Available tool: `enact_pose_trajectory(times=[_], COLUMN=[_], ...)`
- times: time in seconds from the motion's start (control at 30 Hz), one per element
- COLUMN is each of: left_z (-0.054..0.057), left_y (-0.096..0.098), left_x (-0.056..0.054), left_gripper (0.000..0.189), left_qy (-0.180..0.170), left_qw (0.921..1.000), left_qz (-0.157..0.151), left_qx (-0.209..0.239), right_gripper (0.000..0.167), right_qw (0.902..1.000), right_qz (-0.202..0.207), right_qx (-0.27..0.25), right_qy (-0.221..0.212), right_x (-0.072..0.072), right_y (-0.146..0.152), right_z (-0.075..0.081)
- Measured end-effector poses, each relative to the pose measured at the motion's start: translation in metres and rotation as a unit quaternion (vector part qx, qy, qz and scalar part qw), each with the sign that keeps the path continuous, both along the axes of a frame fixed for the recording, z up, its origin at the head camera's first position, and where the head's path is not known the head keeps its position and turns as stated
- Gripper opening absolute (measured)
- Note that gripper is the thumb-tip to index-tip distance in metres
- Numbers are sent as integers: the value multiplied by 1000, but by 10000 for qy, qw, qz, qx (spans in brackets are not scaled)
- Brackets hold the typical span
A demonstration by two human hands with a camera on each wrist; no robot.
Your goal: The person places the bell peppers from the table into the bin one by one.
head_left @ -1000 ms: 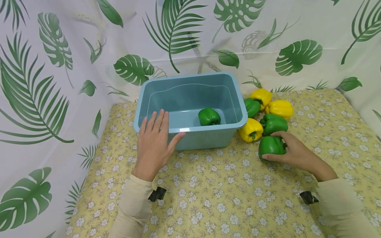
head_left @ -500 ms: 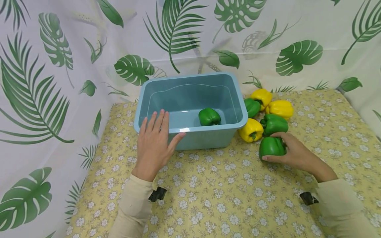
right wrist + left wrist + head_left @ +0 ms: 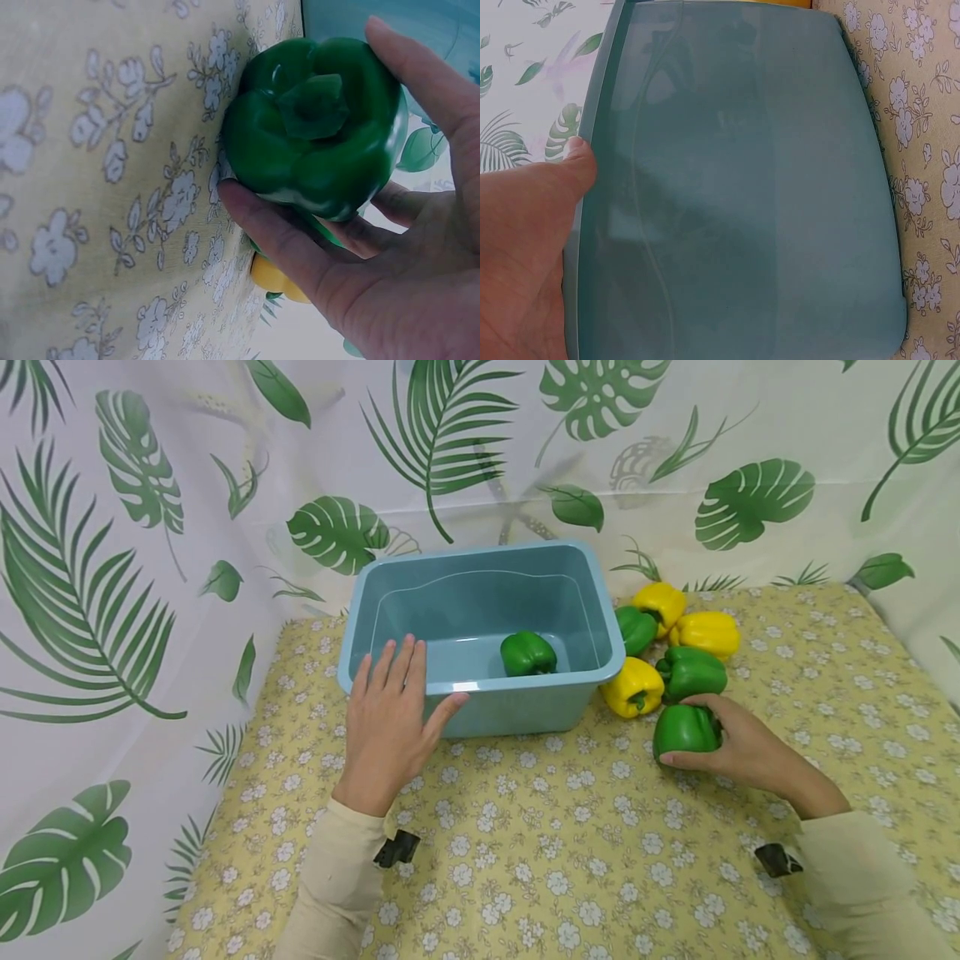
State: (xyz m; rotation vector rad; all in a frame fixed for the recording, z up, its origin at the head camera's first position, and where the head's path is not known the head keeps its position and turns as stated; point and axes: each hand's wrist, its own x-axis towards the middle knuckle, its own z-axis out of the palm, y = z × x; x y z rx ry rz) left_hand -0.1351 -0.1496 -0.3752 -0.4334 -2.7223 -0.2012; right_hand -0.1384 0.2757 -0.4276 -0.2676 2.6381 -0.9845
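My right hand grips a green bell pepper low at the table, thumb on the near side and fingers round the far side. In the right wrist view the pepper's stem end faces the camera. My left hand rests on the front rim of a blue-grey plastic tub, its fingers straight and spread over the edge. In the left wrist view the thumb lies along that rim. Inside the tub, toward the right, sits another green bell pepper.
Right of the tub cluster a yellow pepper, a second yellow pepper, a third yellow pepper, a green pepper and one more green pepper. A floral cloth covers the table; leaf-print sheeting hangs behind.
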Motion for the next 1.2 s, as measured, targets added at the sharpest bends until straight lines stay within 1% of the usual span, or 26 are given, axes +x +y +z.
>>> enact_pose_trajectory(times=[0.6,0.87,1.0,1.2], left_z=[1,1,1,0], left_y=[0,0,0,0], left_x=[0,0,0,-1], left_gripper=[81,81,82,81], left_qy=[15,-33,-90,-51], left_qw=[10000,10000,9999,10000], left_qz=[15,26,43,26], left_qx=[-39,-27,-20,-42], right_gripper=[91,91,91,90], right_qw=[9997,9996,9994,9990], right_qz=[-42,-98,-153,-219], right_qx=[131,161,169,87], right_qy=[177,216,243,385], right_x=[1,4,4,2], right_y=[3,5,5,7], right_z=[4,13,20,32])
